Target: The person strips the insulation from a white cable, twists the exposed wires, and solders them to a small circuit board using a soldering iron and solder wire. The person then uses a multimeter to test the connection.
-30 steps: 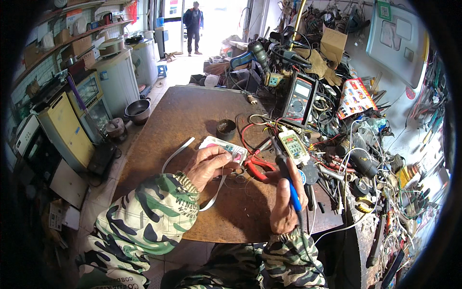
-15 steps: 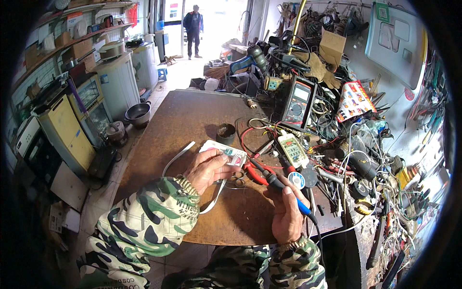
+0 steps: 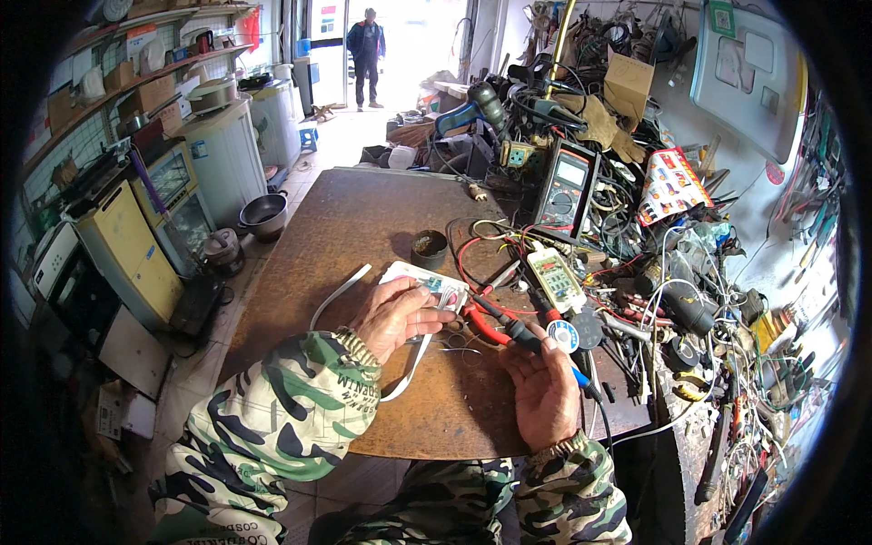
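Note:
My left hand (image 3: 395, 318) is closed on a white plastic case (image 3: 447, 286) with a small green circuit board in it. The case rests low over the table, and a flat white cord (image 3: 416, 368) trails below it. Between the thumb and fingers of my right hand (image 3: 548, 391) is a soldering iron (image 3: 524, 335) with a black grip and a blue rear end. Its front end points up and left toward the case. Red-handled pliers (image 3: 484, 327) lie partly under the iron. A dark round cup (image 3: 428, 250) stands beyond the case.
To the right lie a solder spool (image 3: 563, 336), an opened pale device with a circuit board (image 3: 556, 280) and a multimeter (image 3: 565, 193). Tangled wires and tools crowd the brown table's (image 3: 354, 213) right side. A person (image 3: 366, 59) stands near the doorway.
My right hand has turned slightly palm-up and its fingers have shifted on the soldering iron. The iron has moved slightly. My left hand stays on the white case.

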